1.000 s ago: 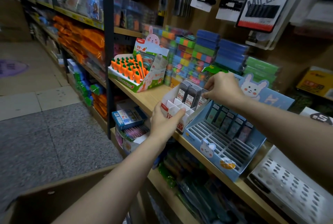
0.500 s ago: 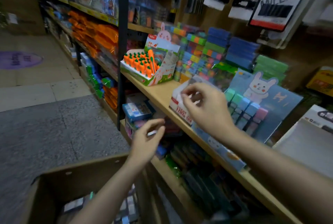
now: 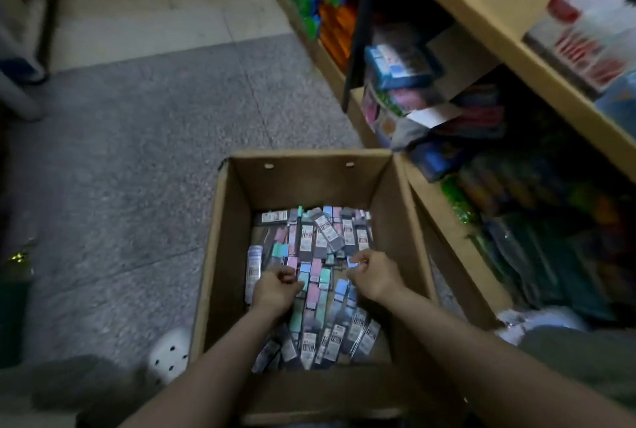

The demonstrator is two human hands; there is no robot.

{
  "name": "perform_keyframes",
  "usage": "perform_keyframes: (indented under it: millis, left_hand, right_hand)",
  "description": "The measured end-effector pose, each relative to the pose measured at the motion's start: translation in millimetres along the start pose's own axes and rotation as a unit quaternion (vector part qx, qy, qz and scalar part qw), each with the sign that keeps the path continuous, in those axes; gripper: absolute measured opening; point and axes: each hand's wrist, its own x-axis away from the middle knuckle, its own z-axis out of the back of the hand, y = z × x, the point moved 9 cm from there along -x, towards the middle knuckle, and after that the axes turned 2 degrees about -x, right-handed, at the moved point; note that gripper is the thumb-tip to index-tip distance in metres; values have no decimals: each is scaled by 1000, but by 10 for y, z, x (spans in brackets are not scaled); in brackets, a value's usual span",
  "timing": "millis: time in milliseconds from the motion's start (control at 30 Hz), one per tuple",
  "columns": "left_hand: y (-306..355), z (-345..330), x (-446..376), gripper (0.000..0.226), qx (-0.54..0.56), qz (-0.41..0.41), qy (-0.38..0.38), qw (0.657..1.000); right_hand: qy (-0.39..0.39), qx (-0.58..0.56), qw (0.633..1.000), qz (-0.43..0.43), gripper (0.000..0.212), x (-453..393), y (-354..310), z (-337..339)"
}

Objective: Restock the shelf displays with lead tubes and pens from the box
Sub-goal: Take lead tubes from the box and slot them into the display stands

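Head view shows both hands down in the cardboard box (image 3: 303,179), left hand (image 3: 275,290) and right hand (image 3: 373,276) each curling a grip among loose lead tubes (image 3: 318,238), probably gathering stock for the shelf (image 3: 488,11).

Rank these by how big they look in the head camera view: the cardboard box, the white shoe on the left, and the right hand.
1. Cardboard box, by far the largest.
2 and 3. White shoe and right hand look about alike, and the shoe is partly hidden, so I would not rank them.
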Motion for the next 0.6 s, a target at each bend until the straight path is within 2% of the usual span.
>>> perform_keyframes:
  millis: [167, 267, 367, 600]
  left_hand:
    - [-10, -212, -56, 41, -95, -29, -25, 995]
    - [36, -215, -115, 45, -138, -67, 7, 988]
    - [18, -122, -172, 46, -176, -81, 48, 980]
    - [-109, -99, -224, 28, -186, -66, 58, 979]
  right_hand:
    - [-43, 26, 999, -9, 21, -214, 137, -480]
    - [-58, 44, 997, -2, 36, -324, 178, -675]
    - [-40, 43, 998, 11, 45, -420, 164, -791]
    - [11, 16, 1000, 1, 40, -508, 193, -944]
